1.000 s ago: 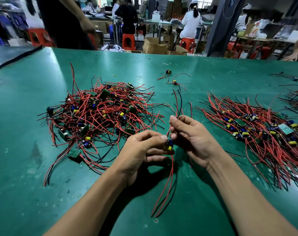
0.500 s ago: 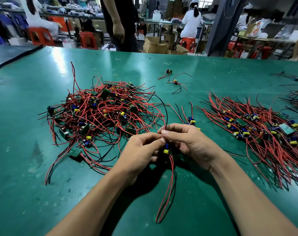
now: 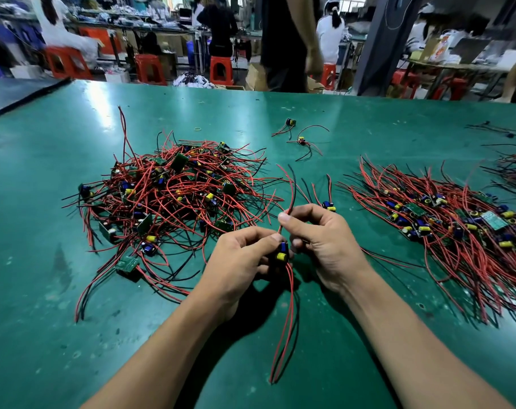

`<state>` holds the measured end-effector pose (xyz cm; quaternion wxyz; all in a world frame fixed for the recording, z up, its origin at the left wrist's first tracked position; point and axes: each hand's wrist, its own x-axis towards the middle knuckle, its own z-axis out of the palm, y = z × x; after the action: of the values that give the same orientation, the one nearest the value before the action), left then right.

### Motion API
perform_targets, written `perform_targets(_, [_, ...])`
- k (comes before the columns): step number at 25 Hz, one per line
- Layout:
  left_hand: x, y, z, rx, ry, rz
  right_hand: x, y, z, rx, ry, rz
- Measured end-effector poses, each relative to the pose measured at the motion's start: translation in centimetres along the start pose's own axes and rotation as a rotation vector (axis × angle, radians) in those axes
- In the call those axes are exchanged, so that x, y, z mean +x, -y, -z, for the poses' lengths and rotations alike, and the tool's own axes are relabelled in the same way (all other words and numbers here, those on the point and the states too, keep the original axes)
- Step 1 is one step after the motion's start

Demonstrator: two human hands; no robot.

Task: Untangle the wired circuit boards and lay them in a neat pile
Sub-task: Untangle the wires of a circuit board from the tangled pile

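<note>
A tangled heap of small circuit boards (image 3: 174, 199) with red and black wires lies on the green table at the left. A tidier pile of boards (image 3: 445, 222) with wires lined up lies at the right. My left hand (image 3: 239, 261) pinches one small board (image 3: 282, 251) with a blue and a yellow capacitor at centre. Its lower red wires (image 3: 286, 326) hang toward me. My right hand (image 3: 321, 240) pinches the same board's upper red and black wires (image 3: 290, 190) just above it. Another single board (image 3: 329, 205) lies just beyond my right hand.
Two loose wired boards (image 3: 298, 137) lie far centre on the green table (image 3: 73, 320). More wires (image 3: 513, 169) lie at the far right edge. A person (image 3: 289, 42) stands at the table's far side, with red stools and other workers behind.
My right hand has slid up along the upper wires, which now stand straighter above the board. The person behind the table has moved to the right.
</note>
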<state>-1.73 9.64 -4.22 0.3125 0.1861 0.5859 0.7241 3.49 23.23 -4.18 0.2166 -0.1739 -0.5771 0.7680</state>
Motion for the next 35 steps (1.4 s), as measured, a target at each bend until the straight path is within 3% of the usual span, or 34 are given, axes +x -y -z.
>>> perform_targets(5, [-0.1, -0.1, 0.1, 0.009, 0.014, 0.011, 0.2, -0.1, 0.0, -0.044, -0.144, 0.139])
perform_targets(12, [-0.1, 0.3, 0.2, 0.051, 0.036, 0.014, 0.5, 0.9, 0.6, 0.036, -0.276, 0.128])
perform_targets(23, [-0.2, 0.1, 0.0, 0.088, 0.070, 0.023, 0.4, 2.0, 0.8, 0.374, -0.205, 0.028])
perform_targets(35, [-0.1, -0.3, 0.4, 0.034, 0.088, 0.065, 0.4, 2.4, 0.9, 0.498, -0.206, -0.021])
